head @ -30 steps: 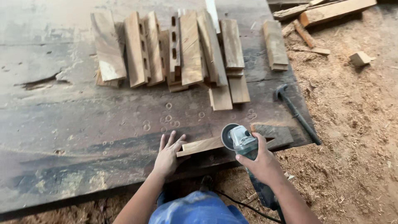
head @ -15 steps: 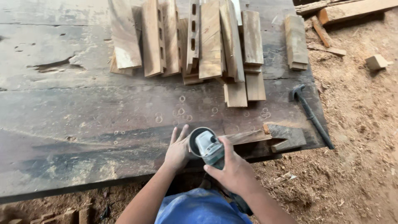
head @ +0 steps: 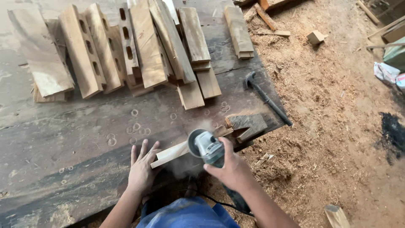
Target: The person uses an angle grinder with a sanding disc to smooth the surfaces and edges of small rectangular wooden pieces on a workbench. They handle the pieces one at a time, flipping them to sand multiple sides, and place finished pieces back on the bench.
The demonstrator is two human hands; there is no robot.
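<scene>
My right hand [head: 231, 169] grips an angle grinder [head: 205, 146] with a grey body and a round guard, its disc down on a pale wooden strip [head: 171, 154] at the near edge of the dark workbench [head: 76, 139]. Fine dust rises around the disc. My left hand [head: 141, 168] lies flat with spread fingers on the bench, pressing against the left end of that strip. A black cord runs from the grinder toward my body.
Several wooden planks and slotted pieces [head: 126, 50] lie in a row across the far bench. A black hammer [head: 266, 98] rests near the right edge beside a dark wood block [head: 248, 125]. Sawdust covers the ground at right, with offcuts [head: 315, 37] scattered.
The grinder has shifted along the strip, first left and then back right. The view has shifted left and tilted. Dust now rises at the disc.
</scene>
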